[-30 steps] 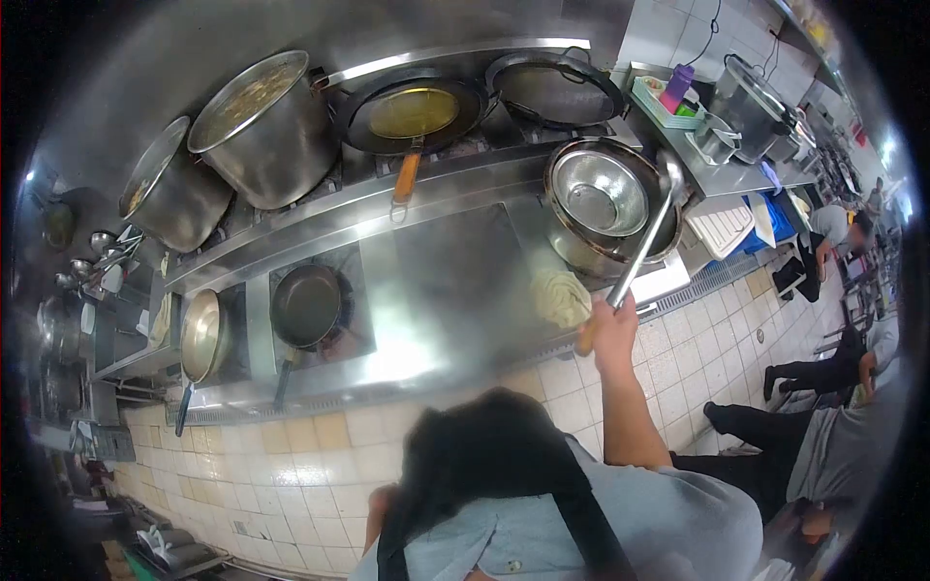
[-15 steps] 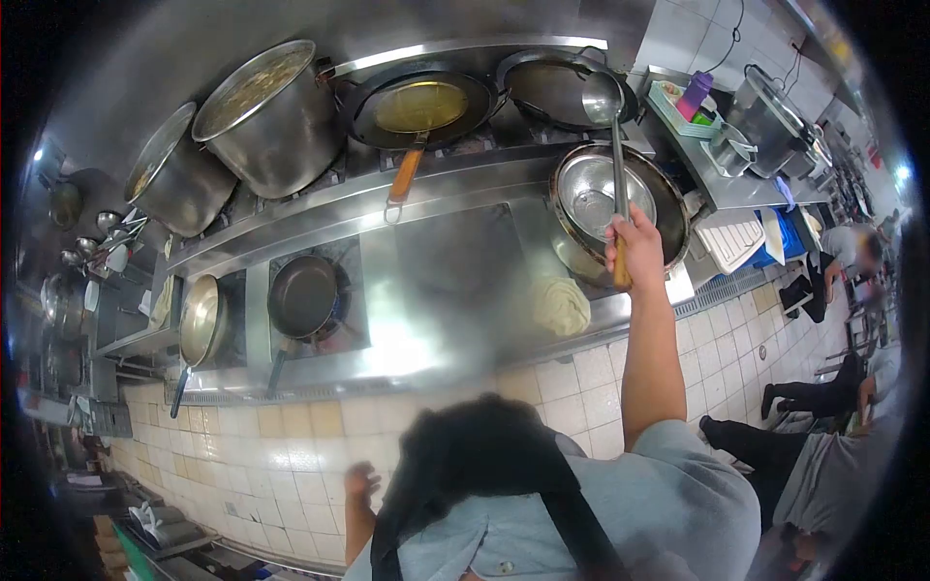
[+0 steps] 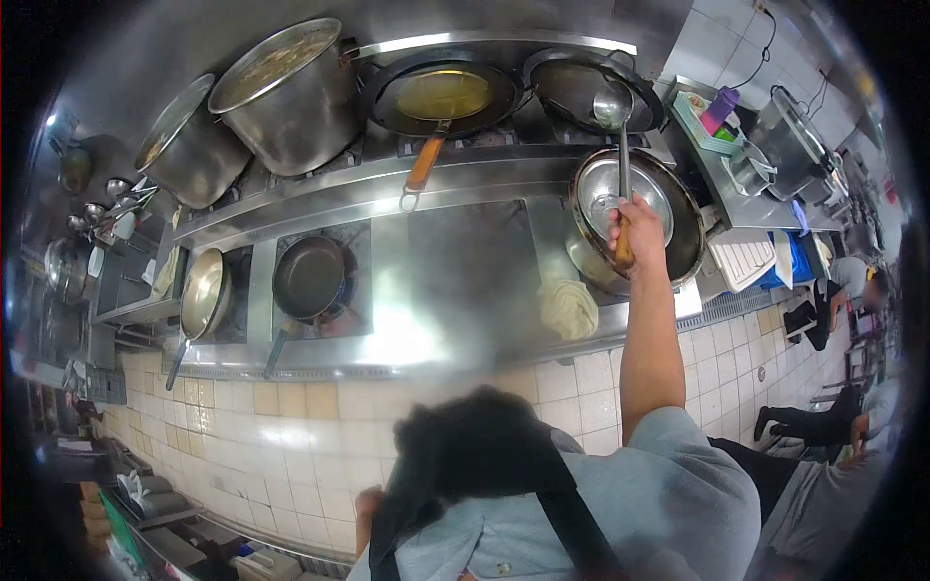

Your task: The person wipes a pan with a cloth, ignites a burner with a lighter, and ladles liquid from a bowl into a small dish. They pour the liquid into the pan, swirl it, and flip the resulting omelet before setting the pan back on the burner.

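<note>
My right hand (image 3: 636,228) is curled round the wooden handle of the ladle (image 3: 624,165), its scoop end over the back-right wok (image 3: 572,92); I cannot tell if they touch. My left hand (image 3: 368,502) is low beside my body, its grip too blurred to tell. Beyond the ladle's shaft, a steel bowl (image 3: 599,184) sits inside a wide pot (image 3: 694,247). A cloth (image 3: 569,310) lies near it on the tabletop (image 3: 389,271). Farther left are 2 frying pans (image 3: 310,276).

A pale grey-blue cloth shirt (image 3: 668,504) with a short, loose right sleeve (image 3: 675,436) covers the shoulders. One small round button (image 3: 503,567) shows in front. Flat black straps (image 3: 581,528) descend from a blurred, dark, rounded mass (image 3: 484,450), unidentifiable.
</note>
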The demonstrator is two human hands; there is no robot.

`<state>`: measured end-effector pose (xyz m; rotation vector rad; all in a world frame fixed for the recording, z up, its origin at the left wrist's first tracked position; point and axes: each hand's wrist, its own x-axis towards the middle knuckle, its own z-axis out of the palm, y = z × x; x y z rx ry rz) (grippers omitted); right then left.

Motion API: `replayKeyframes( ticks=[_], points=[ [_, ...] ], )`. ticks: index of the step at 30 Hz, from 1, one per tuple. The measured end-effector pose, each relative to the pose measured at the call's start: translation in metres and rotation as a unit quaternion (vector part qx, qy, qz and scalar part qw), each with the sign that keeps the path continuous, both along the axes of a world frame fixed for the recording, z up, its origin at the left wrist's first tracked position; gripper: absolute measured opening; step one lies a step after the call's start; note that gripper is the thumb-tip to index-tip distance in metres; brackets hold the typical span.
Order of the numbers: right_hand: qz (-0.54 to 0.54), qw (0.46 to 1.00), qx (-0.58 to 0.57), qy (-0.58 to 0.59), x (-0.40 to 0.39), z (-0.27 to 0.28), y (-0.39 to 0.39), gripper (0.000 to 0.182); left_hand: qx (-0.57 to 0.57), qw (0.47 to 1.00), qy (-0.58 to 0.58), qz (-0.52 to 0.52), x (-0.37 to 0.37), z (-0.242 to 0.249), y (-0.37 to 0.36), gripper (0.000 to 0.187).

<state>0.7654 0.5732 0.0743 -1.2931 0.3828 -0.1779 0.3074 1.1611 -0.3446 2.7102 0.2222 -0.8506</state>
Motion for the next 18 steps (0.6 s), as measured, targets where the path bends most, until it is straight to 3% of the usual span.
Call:
replayKeyframes(
  ticks=[2,6,7,9,12,13,15,16,17,18],
  points=[
    [0.000,0.999,0.036,-0.009,0.002,-0.002,-0.002,0.011,-0.058,0.997,-0.049,0.032,-0.003,0.002,0.005,0.033],
    [-0.008,0.995,0.103,-0.017,0.008,-0.009,-0.010,0.009,-0.153,0.976,-0.136,0.081,0.023,0.065,-0.017,0.034],
    [0.003,0.986,0.161,-0.042,0.009,-0.013,-0.012,0.009,-0.221,0.948,-0.098,0.206,0.032,0.079,-0.025,0.031],
    [0.000,0.963,0.257,-0.079,0.009,-0.016,-0.014,0.010,-0.341,0.831,-0.017,0.439,0.045,0.095,-0.034,0.028],
    [0.037,0.945,0.308,-0.098,0.004,-0.008,-0.017,0.011,-0.321,0.828,-0.014,0.459,0.043,0.088,-0.032,0.025],
    [0.062,0.939,0.323,-0.100,0.002,-0.006,-0.018,0.010,-0.339,0.723,0.035,0.601,0.061,0.115,-0.044,0.027],
    [0.094,0.937,0.307,-0.136,-0.009,0.009,-0.007,0.012,-0.336,0.779,0.058,0.527,0.036,0.066,-0.017,0.034],
    [0.116,0.931,0.328,-0.112,-0.014,0.019,0.001,0.016,-0.353,0.856,-0.120,0.358,-0.004,-0.011,0.013,0.043],
    [0.203,0.914,0.343,-0.081,-0.027,0.034,0.010,0.021,-0.383,0.782,-0.014,0.491,-0.004,-0.007,0.016,0.047],
    [0.207,0.909,0.353,-0.075,-0.033,0.042,0.022,0.023,-0.336,0.773,0.049,0.536,0.017,0.053,-0.012,0.047]
  ],
)
